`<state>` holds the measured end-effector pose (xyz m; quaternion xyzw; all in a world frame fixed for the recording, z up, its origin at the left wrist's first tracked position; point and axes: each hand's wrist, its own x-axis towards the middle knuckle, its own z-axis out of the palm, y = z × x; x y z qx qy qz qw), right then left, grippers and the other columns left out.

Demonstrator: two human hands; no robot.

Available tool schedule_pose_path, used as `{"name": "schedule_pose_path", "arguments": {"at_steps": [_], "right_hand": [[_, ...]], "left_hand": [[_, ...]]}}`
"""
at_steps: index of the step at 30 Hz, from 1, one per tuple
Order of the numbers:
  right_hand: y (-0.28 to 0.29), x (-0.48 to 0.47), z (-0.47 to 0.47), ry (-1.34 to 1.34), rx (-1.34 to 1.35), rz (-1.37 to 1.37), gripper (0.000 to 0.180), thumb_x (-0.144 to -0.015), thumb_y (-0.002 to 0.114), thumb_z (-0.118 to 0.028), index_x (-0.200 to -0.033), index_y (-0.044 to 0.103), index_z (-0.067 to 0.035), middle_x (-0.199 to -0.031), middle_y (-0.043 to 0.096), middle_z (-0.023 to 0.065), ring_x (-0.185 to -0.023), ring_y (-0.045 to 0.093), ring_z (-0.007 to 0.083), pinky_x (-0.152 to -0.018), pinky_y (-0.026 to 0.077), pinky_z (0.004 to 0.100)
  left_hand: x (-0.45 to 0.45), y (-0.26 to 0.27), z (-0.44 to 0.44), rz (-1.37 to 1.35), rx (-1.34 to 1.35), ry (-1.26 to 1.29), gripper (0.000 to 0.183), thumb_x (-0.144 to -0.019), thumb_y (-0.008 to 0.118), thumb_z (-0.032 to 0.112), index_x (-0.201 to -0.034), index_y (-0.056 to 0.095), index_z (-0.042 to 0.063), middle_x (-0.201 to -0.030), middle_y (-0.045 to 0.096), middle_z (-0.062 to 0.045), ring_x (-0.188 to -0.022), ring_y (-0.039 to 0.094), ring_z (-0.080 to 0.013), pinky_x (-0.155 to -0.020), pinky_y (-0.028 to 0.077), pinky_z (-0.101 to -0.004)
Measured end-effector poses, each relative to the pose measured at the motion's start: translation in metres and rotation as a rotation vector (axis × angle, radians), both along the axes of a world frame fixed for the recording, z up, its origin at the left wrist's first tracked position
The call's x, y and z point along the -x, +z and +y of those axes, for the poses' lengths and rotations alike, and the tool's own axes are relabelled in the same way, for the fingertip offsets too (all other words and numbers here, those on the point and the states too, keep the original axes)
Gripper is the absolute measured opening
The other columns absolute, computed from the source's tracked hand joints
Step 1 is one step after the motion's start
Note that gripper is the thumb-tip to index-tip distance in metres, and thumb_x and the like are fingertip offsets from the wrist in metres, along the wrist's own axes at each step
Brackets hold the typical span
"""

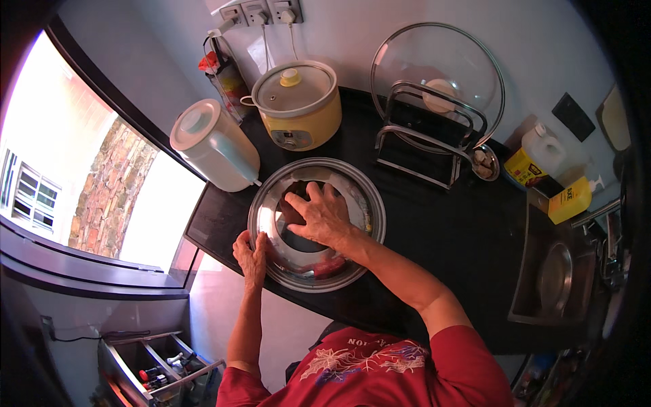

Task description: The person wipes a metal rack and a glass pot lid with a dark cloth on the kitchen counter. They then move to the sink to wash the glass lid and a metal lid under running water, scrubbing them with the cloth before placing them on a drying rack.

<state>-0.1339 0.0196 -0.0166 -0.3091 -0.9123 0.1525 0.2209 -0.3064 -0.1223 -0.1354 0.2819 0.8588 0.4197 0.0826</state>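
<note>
A large round stainless-steel lid or basin (pixel 318 168) with a shiny, reflective surface lies on the black countertop (pixel 437 239) in front of me. My left hand (pixel 252 257) grips its lower left rim, thumb on top and the other fingers at the outer edge. My right hand (pixel 323 216) is over its middle with the fingers spread; whether the fingertips touch the metal or hold a knob under the palm cannot be told. A yellow electric stew pot (pixel 300 122) with a lid stands behind it, and a pale plastic pitcher (pixel 218 147) is at its upper left.
A metal rack (pixel 419 132) holds a large glass lid (pixel 457 56) against the wall. A ladle (pixel 485 163) with pale pieces rests beside it. A plastic jug (pixel 534 152) and yellow AXE bottle (pixel 569 201) stand near the sink (pixel 529 274). An open drawer (pixel 152 361) is at lower left.
</note>
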Motion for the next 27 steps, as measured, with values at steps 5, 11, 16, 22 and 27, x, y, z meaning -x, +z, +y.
{"name": "schedule_pose_path", "arguments": {"at_steps": [5, 11, 16, 22, 27], "right_hand": [[-0.019, 0.010, 0.008, 0.044, -0.043, -0.054, 0.055, -0.060, 0.078, -0.026, -0.110, 0.056, -0.019, -0.093, 0.050, 0.0131, -0.088, 0.054, 0.0346, -0.065, 0.054, 0.0409], [-0.023, -0.004, 0.008, 0.103, -0.007, 0.112, 0.052, -0.059, 0.077, -0.021, -0.107, 0.058, -0.016, -0.092, 0.049, 0.0128, -0.090, 0.054, 0.0339, -0.070, 0.052, 0.0440], [-0.005, -0.058, -0.017, 0.113, -0.126, 0.188, 0.060, -0.052, 0.082, -0.022, -0.108, 0.059, -0.016, -0.093, 0.048, 0.0086, -0.087, 0.051, 0.0264, -0.069, 0.052, 0.0369], [0.003, -0.148, -0.036, 0.020, -0.213, 0.222, 0.064, -0.049, 0.082, -0.022, -0.108, 0.059, -0.017, -0.097, 0.047, 0.0061, -0.085, 0.050, 0.0242, -0.067, 0.051, 0.0347], [0.014, -0.239, -0.046, -0.103, -0.249, 0.192, 0.067, -0.045, 0.082, -0.023, -0.108, 0.059, -0.018, -0.098, 0.048, 0.0047, -0.086, 0.050, 0.0239, -0.067, 0.050, 0.0347]], "left_hand": [[-0.007, 0.013, 0.003, -0.048, 0.010, 0.021, 0.056, -0.078, 0.068, 0.040, -0.115, 0.053, 0.001, -0.110, 0.050, -0.016, -0.101, 0.047, -0.0289, -0.089, 0.039, -0.0391], [-0.003, 0.022, -0.003, -0.370, -0.268, 0.029, 0.048, -0.086, 0.063, 0.034, -0.115, 0.051, -0.002, -0.106, 0.055, -0.012, -0.095, 0.053, -0.0194, -0.083, 0.044, -0.0312], [-0.013, 0.044, -0.003, -0.983, -0.474, -0.278, 0.029, -0.093, 0.052, 0.031, -0.083, 0.057, 0.004, -0.060, 0.051, 0.001, -0.047, 0.049, -0.0088, -0.042, 0.041, -0.0220], [-0.076, 0.069, 0.015, -1.068, -0.357, -0.337, 0.036, -0.096, 0.046, 0.037, -0.091, 0.060, 0.005, -0.064, 0.051, 0.002, -0.052, 0.049, -0.0076, -0.047, 0.039, -0.0204], [-0.165, 0.089, 0.040, -0.889, -0.223, -0.560, 0.042, -0.097, 0.042, 0.042, -0.081, 0.059, 0.006, -0.062, 0.051, 0.002, -0.053, 0.049, -0.0076, -0.047, 0.038, -0.0209]]}}
